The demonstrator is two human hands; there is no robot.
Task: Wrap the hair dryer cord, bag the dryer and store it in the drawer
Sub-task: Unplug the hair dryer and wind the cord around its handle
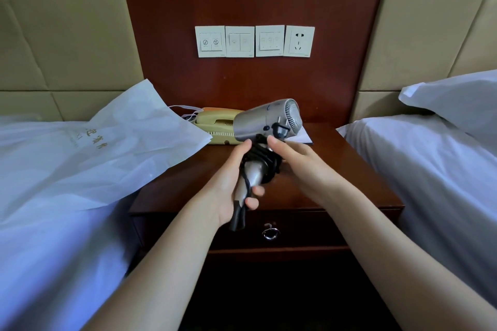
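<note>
While the left hand grips the hair dryer by its near-upright handle, the right hand touches the wound cord; I cannot tell whether its fingers pinch. The bag lies leftward, nearer the left hand.

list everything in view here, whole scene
hair dryer: 1, silver, held above the nightstand
cord: 1, black, coiled round the dryer handle
bag: 1, white, on the left bed, overhanging the nightstand
telephone: 1, yellow, back of the nightstand
nightstand: 1, red-brown wood, between the beds
drawer: 1, dark wood, closed, nightstand front
wall plates: 4, white, wood panel above
beds: 2, white, either side
pillow: 1, white, right bed
left hand: grips the dryer handle
right hand: holds the coiled cord
</note>
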